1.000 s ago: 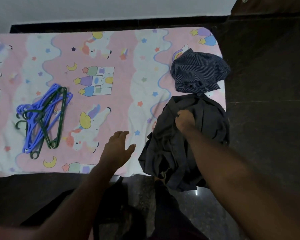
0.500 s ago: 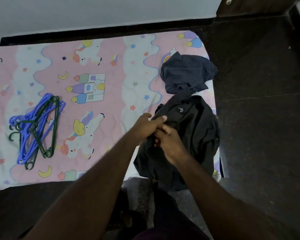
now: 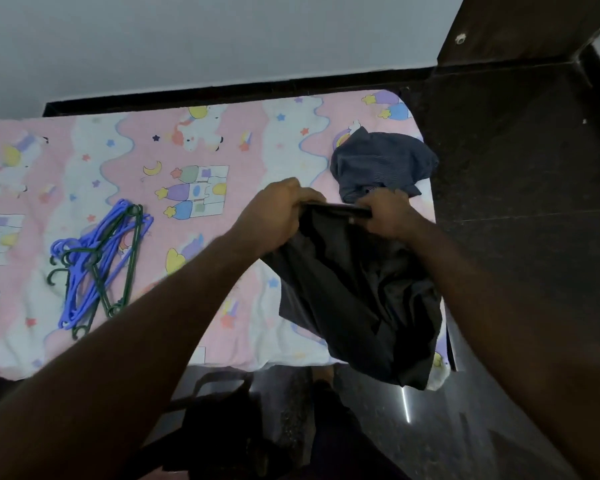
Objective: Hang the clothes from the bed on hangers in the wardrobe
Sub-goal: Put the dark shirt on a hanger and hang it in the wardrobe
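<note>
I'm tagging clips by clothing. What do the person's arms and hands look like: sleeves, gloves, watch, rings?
The left forearm and right forearm are bare to the frame edge; no sleeve shows. The left hand and right hand are ungloved, and no watch, bracelet or ring is visible on either.

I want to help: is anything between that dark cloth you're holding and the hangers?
Nothing visible: only bare pink cartoon-print bedsheet lies between the dark grey garment and the blue and green plastic hangers.
</note>
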`<action>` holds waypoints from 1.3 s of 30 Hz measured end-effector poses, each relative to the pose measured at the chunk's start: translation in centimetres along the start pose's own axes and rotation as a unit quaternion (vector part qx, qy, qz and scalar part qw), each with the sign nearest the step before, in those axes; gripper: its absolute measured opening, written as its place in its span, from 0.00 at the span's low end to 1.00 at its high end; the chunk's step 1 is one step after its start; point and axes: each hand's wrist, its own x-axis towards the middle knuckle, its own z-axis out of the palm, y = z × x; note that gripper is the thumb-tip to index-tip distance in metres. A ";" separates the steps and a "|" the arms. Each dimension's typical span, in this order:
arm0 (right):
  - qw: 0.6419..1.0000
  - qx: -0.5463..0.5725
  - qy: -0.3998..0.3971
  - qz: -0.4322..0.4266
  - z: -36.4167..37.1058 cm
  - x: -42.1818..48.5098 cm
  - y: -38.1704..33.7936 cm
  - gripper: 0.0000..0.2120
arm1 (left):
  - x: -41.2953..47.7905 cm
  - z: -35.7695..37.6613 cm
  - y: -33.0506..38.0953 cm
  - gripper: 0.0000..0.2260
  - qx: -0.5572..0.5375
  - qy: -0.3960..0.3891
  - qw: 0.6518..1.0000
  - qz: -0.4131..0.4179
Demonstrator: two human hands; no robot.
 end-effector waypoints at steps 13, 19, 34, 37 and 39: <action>0.964 -0.057 0.260 -0.005 -11.8 -4.1 -12.6 0.12 | -7.5 -10.3 -2.6 0.11 0.087 0.132 0.960 -0.231; 0.948 -0.058 0.284 -0.131 -19.2 -11.5 -26.0 0.21 | -15.4 -24.1 -2.1 0.10 0.059 0.324 0.915 -0.234; 0.945 -0.118 0.228 -0.201 -19.8 -21.4 -47.3 0.13 | -38.4 -36.5 2.4 0.14 -0.068 0.416 0.864 -0.273; 0.950 -0.056 0.221 -0.215 -19.6 -22.8 -50.4 0.11 | -40.8 -38.2 2.5 0.16 -0.144 0.404 0.860 -0.276; 0.949 0.060 0.208 -0.229 -20.3 -23.0 -52.5 0.10 | -42.0 -39.9 3.0 0.15 -0.169 0.422 0.848 -0.271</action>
